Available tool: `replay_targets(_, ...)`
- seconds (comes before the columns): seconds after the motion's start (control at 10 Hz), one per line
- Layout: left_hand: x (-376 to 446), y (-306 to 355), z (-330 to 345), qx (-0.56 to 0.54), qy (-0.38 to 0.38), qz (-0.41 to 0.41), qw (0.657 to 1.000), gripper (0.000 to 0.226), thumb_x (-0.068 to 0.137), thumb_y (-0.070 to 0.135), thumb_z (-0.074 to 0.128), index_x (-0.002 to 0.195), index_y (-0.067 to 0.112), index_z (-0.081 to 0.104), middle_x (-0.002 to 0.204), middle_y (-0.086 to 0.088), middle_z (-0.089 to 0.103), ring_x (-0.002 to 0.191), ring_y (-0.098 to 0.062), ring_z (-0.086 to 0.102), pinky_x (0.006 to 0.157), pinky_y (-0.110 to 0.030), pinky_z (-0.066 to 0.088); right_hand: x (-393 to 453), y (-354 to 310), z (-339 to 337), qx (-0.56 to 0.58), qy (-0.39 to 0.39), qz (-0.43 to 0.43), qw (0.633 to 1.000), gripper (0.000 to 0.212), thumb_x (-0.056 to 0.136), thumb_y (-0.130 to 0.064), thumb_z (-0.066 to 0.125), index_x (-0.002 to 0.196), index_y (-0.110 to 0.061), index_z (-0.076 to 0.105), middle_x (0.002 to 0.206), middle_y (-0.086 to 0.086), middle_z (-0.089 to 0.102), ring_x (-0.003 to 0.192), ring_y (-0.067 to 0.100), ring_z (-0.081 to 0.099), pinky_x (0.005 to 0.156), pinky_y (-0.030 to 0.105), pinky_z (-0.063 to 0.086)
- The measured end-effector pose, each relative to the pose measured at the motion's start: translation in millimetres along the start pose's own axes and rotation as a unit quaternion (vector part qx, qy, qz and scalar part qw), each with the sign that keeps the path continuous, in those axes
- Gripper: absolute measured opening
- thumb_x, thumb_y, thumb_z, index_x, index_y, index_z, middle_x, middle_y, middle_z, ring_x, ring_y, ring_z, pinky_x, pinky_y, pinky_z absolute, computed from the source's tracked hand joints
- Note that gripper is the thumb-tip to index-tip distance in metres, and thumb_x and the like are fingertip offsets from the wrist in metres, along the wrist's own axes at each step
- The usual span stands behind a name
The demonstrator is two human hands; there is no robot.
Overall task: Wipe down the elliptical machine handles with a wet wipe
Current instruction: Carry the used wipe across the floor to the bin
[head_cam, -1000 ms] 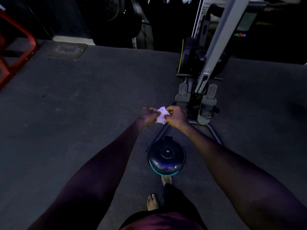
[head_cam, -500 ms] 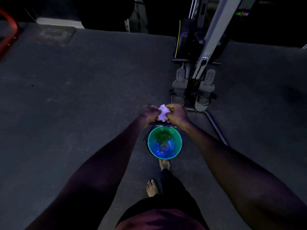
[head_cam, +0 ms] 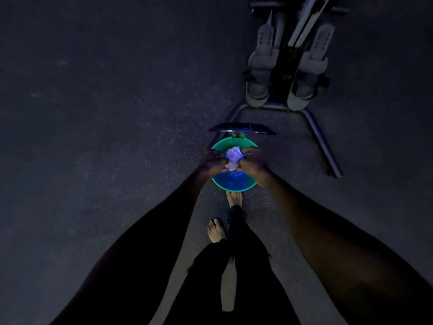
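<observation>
Head view: dim room, camera looking straight down over both outstretched arms.
Wet wipe: a crumpled pale wad, pinched between the 2 hands directly above the open bin.
Left hand: fingers closed on the left side of the wet wipe.
Right hand: fingers closed on the right side of the wet wipe, touching it opposite the left hand.
Bin: round, green rim, blue glow inside, standing on the floor just ahead of the forward foot; the hands cover its middle.
Bin lid: dark, tipped up on edge at the far side of the bin.
Feet: 2 bare feet on the floor below the bin, the right foot forward with toes near the bin's rim, the left foot behind it.
Machine: toward the top right corner of the view, 2 grey footplates side by side with a dark rail between them; a splayed metal base leg runs down to the right of the bin. Its handles are out of view.
Floor: dark, speckled, bare to the left.
</observation>
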State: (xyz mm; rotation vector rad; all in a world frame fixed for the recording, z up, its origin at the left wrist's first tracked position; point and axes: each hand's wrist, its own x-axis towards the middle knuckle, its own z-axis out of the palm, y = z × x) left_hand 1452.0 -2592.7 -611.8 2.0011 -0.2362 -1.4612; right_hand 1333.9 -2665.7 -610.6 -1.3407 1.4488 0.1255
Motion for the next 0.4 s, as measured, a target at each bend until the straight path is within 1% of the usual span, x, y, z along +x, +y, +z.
replay_targets(0.1, 46, -25, 3, 0.025, 0.018, -0.021, 0.999, 0.014, 0.075, 0.004, 0.068, 0.085, 0.006, 0.058, 0.077, -0.016, 0.058, 0.065, -0.020, 0.055, 0.058, -0.033, 0.045, 40, 18, 17, -0.015, -0.006, 0.008, 1.000, 0.045, 0.087, -0.005, 0.060, 0.131, -0.001, 0.054, 0.119, 0.016, 0.062, 0.110, 0.030, 0.063, 0.096, 0.044, 0.054)
replay_targets(0.2, 75, -46, 4, 0.072, 0.024, -0.027, 0.997, 0.043, 0.068, 0.015, 0.068, 0.104, -0.006, 0.061, 0.088, -0.026, 0.063, 0.081, -0.029, 0.063, 0.067, -0.039, 0.045, 63, 32, 34, -0.045, 0.003, -0.002, 0.999, 0.048, 0.082, -0.007, 0.064, 0.130, -0.005, 0.058, 0.129, 0.015, 0.061, 0.121, 0.030, 0.059, 0.102, 0.043, 0.049)
replay_targets(0.3, 91, -54, 1, 0.125, -0.002, -0.021, 0.992, 0.039, 0.076, 0.012, 0.063, 0.104, -0.014, 0.061, 0.106, -0.036, 0.065, 0.101, -0.042, 0.066, 0.070, -0.039, 0.048, 85, 45, 47, -0.019, 0.024, 0.000, 1.000, 0.040, 0.073, -0.010, 0.074, 0.113, -0.007, 0.069, 0.117, 0.014, 0.070, 0.110, 0.029, 0.067, 0.094, 0.046, 0.055)
replay_targets(0.4, 77, -48, -7, 0.089, -0.006, 0.001, 0.996, 0.014, 0.070, 0.013, 0.061, 0.071, -0.001, 0.060, 0.083, -0.028, 0.061, 0.083, -0.030, 0.062, 0.067, -0.036, 0.042, 84, 44, 50, 0.009, 0.029, 0.007, 1.000, 0.020, 0.072, -0.007, 0.073, 0.090, -0.015, 0.072, 0.102, 0.014, 0.075, 0.096, 0.029, 0.072, 0.086, 0.047, 0.059)
